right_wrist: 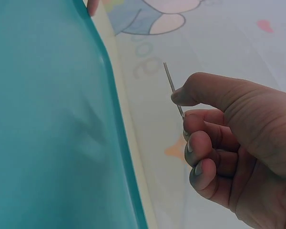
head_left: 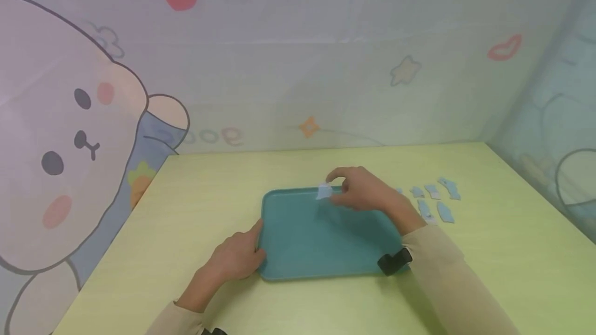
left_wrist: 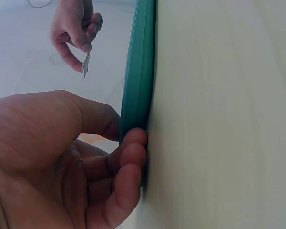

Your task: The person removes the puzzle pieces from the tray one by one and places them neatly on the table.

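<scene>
A green-blue rectangular tray [head_left: 298,244] lies on the table, its inside bare. My left hand [head_left: 236,256] holds the tray's left rim; in the left wrist view the thumb and curled fingers meet the tray's edge [left_wrist: 140,67]. Above the far rim, my right hand [head_left: 360,190] pinches a small pale puzzle piece [head_left: 324,191] between thumb and fingers. Seen edge-on in the right wrist view, that puzzle piece [right_wrist: 168,76] is thin and flat, raised clear of the tray [right_wrist: 47,119].
Several light-blue puzzle pieces [head_left: 445,212] lie loose on the yellow table [head_left: 493,252] right of the tray, some partly behind the right forearm. A printed cloth backdrop [head_left: 298,76] rises behind the table's far edge. A black band [head_left: 395,261] is on the right wrist.
</scene>
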Tool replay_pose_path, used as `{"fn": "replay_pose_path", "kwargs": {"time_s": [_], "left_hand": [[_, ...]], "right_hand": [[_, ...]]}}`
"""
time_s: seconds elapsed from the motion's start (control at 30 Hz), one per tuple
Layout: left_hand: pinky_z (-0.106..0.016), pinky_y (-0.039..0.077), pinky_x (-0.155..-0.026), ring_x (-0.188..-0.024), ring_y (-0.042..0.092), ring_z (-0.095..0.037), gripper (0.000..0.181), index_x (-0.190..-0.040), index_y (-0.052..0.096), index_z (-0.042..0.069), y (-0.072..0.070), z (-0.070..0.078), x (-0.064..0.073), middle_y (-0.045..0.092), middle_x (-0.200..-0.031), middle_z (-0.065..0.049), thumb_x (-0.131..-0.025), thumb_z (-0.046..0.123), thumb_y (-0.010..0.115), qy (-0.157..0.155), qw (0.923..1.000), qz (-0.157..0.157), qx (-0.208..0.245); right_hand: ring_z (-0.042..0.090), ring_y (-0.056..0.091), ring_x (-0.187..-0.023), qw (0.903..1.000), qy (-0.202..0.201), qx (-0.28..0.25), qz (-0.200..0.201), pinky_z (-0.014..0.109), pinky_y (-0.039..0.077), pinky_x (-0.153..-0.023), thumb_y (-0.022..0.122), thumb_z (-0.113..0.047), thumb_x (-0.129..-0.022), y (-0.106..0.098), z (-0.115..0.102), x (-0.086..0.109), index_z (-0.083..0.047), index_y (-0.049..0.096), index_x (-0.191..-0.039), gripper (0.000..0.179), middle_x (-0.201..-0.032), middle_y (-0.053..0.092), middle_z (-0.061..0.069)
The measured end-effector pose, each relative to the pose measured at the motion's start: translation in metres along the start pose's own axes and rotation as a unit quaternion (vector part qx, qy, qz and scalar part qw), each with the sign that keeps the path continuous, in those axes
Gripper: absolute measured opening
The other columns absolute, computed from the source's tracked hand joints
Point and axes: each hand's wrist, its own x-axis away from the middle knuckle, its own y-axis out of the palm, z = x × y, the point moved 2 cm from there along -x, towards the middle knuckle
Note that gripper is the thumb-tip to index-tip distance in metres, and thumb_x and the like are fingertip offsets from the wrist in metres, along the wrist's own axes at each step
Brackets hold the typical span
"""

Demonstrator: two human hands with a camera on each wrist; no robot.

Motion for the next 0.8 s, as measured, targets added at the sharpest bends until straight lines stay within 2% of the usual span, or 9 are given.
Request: {"fn": "replay_pose_path", "kwargs": {"time_s": [0.4, 0.8], "left_hand": [[-0.026, 0.027, -0.047, -0.047, 0.036, -0.010, 0.074, -0.164, 0.027, -0.006, -0.001, 0.002, 0.001, 0.044, -0.055, 0.003, -0.096, 0.010, 0.052, 0.003, 0.9999, 0.000, 0.012], [-0.025, 0.026, -0.047, -0.047, 0.035, -0.009, 0.075, -0.164, 0.027, -0.006, 0.002, 0.003, -0.005, 0.042, -0.054, 0.004, -0.096, 0.011, 0.053, -0.004, 1.0000, 0.004, 0.004]], "right_hand": [[0.016, 0.056, -0.050, 0.9996, 0.006, 0.016, 0.024, 0.034, 0.049, -0.058, 0.070, -0.021, -0.096, -0.011, 0.029, 0.018, -0.009, 0.061, -0.140, 0.046, -0.065, 0.059, 0.001], [0.015, 0.053, -0.053, 0.9986, 0.036, 0.014, 0.037, 0.034, 0.046, -0.056, 0.070, -0.021, -0.095, -0.026, 0.057, 0.036, -0.010, 0.062, -0.137, 0.045, -0.066, 0.056, 0.000]]}}
